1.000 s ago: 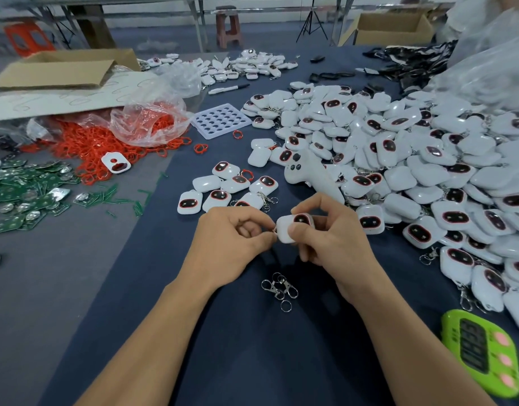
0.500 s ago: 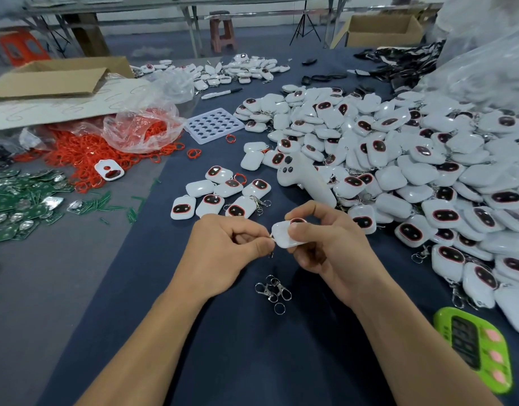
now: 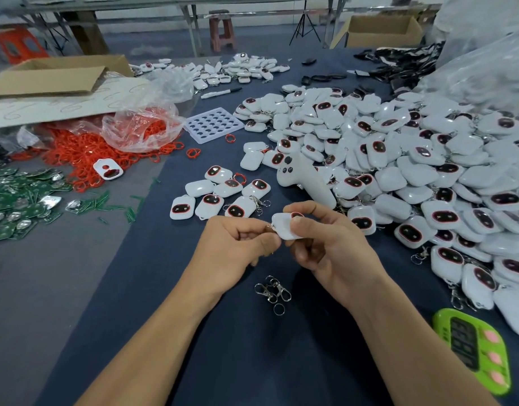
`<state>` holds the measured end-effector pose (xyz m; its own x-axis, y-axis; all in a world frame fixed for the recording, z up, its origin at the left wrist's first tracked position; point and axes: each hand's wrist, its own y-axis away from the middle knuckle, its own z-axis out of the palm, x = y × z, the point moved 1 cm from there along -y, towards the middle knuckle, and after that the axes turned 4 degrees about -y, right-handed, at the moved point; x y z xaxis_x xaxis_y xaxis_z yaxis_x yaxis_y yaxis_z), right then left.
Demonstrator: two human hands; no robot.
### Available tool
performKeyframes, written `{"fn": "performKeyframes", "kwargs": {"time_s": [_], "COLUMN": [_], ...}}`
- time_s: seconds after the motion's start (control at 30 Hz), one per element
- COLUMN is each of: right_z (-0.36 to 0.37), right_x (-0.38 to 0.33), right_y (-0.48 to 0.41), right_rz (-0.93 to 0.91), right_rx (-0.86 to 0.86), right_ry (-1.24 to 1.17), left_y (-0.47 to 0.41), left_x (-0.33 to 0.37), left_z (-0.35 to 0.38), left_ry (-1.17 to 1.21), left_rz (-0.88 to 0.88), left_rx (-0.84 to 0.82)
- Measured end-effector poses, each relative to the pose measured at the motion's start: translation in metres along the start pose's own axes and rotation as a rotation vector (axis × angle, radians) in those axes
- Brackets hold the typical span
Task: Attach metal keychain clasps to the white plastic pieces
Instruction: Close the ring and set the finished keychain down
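My right hand [image 3: 331,247] grips a white plastic piece [image 3: 284,227] with a dark red-rimmed window, held above the dark blue cloth. My left hand [image 3: 232,247] pinches a small metal clasp ring [image 3: 269,228] against the piece's left corner; most of the clasp is hidden by my fingers. Below the hands, loose metal clasps [image 3: 272,290] lie on the cloth. A small group of white pieces [image 3: 220,197] sits just beyond my left hand. A big heap of white pieces [image 3: 399,159] fills the right side.
A white game controller [image 3: 302,180] lies at the heap's edge. A green timer [image 3: 475,350] sits at lower right. Red rings [image 3: 85,153] and a clear bag [image 3: 141,127] lie at left, with green circuit boards [image 3: 15,200], a white holed tray [image 3: 213,124] and a cardboard box [image 3: 56,74].
The white piece has turned in my right hand, so its plain back now faces me more. My left fingers stay pinched at its corner.
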<state>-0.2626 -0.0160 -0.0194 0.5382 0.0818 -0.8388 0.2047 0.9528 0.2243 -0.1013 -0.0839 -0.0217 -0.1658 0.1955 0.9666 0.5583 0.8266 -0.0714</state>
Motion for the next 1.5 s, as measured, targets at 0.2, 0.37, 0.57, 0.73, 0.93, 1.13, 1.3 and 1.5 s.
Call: {"fn": "performKeyframes", "kwargs": {"time_s": [0.2,0.37,0.57,0.73,0.93,1.13,1.3,1.5], "right_z": [-0.001,-0.002,0.001,-0.003,-0.003,0.001,0.006,-0.001], "right_x": [0.001,0.006,0.009,0.004,0.005,0.009,0.013,0.007], "right_y": [-0.001,-0.003,-0.003,-0.005,-0.004,-0.003,-0.002,-0.007], "right_rz": [-0.05,-0.12,-0.134,-0.074,-0.073,-0.149,-0.166,-0.106], "right_rx": [-0.044,0.012,0.039,0.006,-0.033,0.028,0.069,0.048], "right_ry": [-0.022,0.062,0.131,-0.016,-0.012,0.088,0.211,0.01], "left_y": [0.0,0.002,0.006,-0.001,-0.001,0.002,0.004,-0.002], "left_x": [0.002,-0.003,-0.004,-0.004,-0.003,-0.005,-0.005,-0.006], "left_z": [0.0,-0.002,-0.003,0.0,0.002,0.002,0.003,0.002], "left_ry": [-0.024,-0.527,-0.774,-0.217,-0.056,-0.692,-1.022,-0.276], "left_rz": [0.025,0.121,0.193,0.016,0.015,0.138,0.128,0.042], "left_rx": [0.019,0.122,0.194,0.083,0.042,0.184,0.214,0.138]}}
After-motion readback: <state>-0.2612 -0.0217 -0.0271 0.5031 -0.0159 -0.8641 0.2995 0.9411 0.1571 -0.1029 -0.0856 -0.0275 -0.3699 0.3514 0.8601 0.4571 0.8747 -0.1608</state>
